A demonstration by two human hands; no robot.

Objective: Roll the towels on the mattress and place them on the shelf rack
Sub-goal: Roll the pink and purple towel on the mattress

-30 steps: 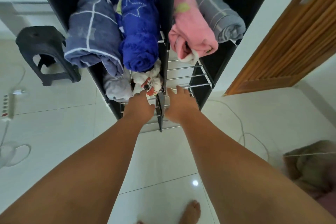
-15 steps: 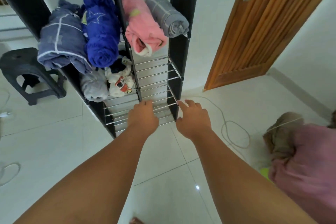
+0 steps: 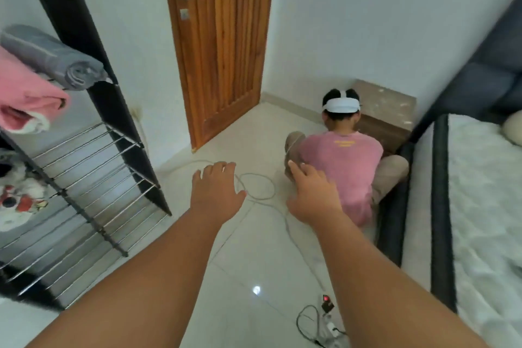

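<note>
The black shelf rack (image 3: 118,118) with metal bar shelves stands at the left edge. On it lie a rolled grey towel (image 3: 53,59), a rolled pink towel (image 3: 25,99) and, lower down, a white patterned towel (image 3: 19,200). The mattress (image 3: 485,206), white and quilted, fills the right side; no towel shows on the part in view. My left hand (image 3: 216,192) and my right hand (image 3: 312,195) hang over the floor between rack and mattress, fingers spread, holding nothing.
A person in a pink shirt (image 3: 343,167) crouches on the floor beside the bed. A white cable (image 3: 257,186) loops across the tiles, and a power strip (image 3: 327,311) lies near the bed. A wooden door (image 3: 217,37) and a bedside cabinet (image 3: 387,113) stand behind.
My view has swung right, from the rack to the door, the crouching person and the mattress. Both hands have drawn back from the rack's shelves and stay empty.
</note>
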